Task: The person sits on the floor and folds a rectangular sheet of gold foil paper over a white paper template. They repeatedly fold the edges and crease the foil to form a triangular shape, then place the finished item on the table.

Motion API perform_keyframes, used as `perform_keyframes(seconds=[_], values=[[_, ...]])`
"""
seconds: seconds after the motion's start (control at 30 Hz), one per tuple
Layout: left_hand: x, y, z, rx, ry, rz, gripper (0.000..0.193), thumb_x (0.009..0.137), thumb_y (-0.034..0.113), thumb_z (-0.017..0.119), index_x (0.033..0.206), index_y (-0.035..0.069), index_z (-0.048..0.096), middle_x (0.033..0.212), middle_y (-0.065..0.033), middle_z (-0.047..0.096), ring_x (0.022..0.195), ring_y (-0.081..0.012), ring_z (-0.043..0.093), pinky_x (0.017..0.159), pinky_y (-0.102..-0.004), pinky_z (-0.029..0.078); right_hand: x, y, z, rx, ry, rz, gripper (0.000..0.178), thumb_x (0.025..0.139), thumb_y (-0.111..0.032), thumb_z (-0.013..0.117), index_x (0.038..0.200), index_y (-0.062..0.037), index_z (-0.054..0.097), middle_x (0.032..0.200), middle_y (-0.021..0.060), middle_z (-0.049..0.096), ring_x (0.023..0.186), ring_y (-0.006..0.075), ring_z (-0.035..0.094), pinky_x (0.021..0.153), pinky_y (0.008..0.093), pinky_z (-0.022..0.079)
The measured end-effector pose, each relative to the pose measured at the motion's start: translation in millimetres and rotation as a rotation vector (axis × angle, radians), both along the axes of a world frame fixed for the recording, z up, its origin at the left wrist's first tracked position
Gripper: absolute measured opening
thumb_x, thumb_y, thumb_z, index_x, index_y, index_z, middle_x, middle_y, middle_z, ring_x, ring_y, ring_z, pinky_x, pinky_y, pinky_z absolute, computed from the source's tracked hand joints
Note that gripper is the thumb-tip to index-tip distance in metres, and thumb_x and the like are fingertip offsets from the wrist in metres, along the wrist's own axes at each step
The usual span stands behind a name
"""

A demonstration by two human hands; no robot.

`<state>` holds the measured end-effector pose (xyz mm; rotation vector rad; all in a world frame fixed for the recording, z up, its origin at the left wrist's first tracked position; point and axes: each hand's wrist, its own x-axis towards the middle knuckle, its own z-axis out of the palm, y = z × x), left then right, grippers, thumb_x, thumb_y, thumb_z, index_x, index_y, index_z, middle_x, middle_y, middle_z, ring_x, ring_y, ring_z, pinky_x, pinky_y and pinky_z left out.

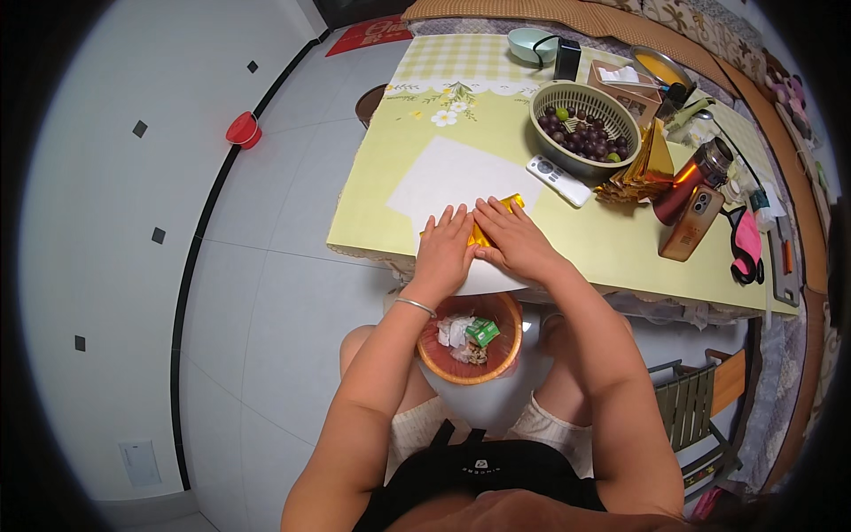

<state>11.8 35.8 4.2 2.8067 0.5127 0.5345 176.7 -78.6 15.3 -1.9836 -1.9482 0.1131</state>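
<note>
My left hand [446, 248] and my right hand [514, 238] lie side by side near the front edge of the table, fingers stretched out and flat. Under them is a shiny gold foil piece [480, 237], mostly covered; parts of it show between the hands and beyond the right fingertips. White paper [456, 177] is spread beneath the foil and reaches over the table edge toward me. Neither hand is wrapped round anything. A stack of folded gold foil pieces [645, 168] stands to the right, away from my hands.
Beyond my right hand are a white remote control [558, 181] and a basket [541, 125] of grapes. Farther right stand a red thermos [687, 184], a leaning phone [691, 223] and a pink-and-black eye mask [746, 246]. A waste bin [470, 379] with litter stands between my legs.
</note>
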Motion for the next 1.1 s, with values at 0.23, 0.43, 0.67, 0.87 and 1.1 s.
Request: perform_keyframes(seconds=[0.23,0.43,0.67,0.87,1.1], values=[[-10.8,2.9,7.7,-0.019,0.08,-0.033,0.067,0.093,0.034,0.063,0.147,0.0,0.044,0.157,-0.018,0.039,0.147,-0.0353,0.034,0.119,-0.0546,0.024,9.5,-4.6,-1.9,-0.002,-0.01,-0.012,0.067,0.1,-0.047,0.049,0.15,-0.0026,0.04,0.16,0.0141,0.035,0.15,0.03,0.028,0.124,0.0464,0.018],[-20.5,3.8,9.8,0.052,0.156,-0.101,0.083,0.089,0.044,0.067,0.152,0.0,0.035,0.163,-0.0177,0.027,0.151,-0.034,0.025,0.121,-0.0553,0.018,24.1,-1.7,-6.7,-0.063,0.069,-0.086,0.06,0.101,-0.037,0.05,0.151,-0.0047,0.039,0.161,0.0122,0.032,0.151,0.029,0.026,0.124,0.0449,0.018],[-37.6,-4.7,22.1,0.124,0.236,-0.228,0.086,0.08,0.058,0.071,0.152,0.022,0.042,0.162,-0.0219,0.026,0.15,-0.0435,0.02,0.12,-0.0586,0.015,20.6,-1.8,-4.2,-0.104,-0.004,-0.129,0.066,0.099,-0.037,0.053,0.154,-0.0065,0.035,0.163,0.0115,0.028,0.152,0.0281,0.023,0.124,0.0442,0.017],[-42.7,-5.9,23.9,0.08,0.129,-0.248,0.083,0.08,0.051,0.074,0.149,0.014,0.045,0.159,-0.0213,0.033,0.149,-0.0412,0.026,0.12,-0.0559,0.018,23.8,-5.7,2.3,-0.103,0.032,-0.091,0.086,0.087,-0.049,0.065,0.154,-0.0049,0.034,0.163,0.0138,0.028,0.152,0.03,0.022,0.125,0.0448,0.016],[-36.5,12.8,4.1,0.059,-0.049,-0.132,0.071,0.081,0.034,0.075,0.139,0.0,0.052,0.144,-0.0194,0.052,0.135,-0.0365,0.047,0.113,-0.0475,0.036,22.4,-11.4,22.3,-0.073,0.083,-0.03,0.088,0.076,-0.047,0.077,0.145,-0.0019,0.046,0.157,0.0157,0.039,0.147,0.0333,0.032,0.123,0.0459,0.02]])
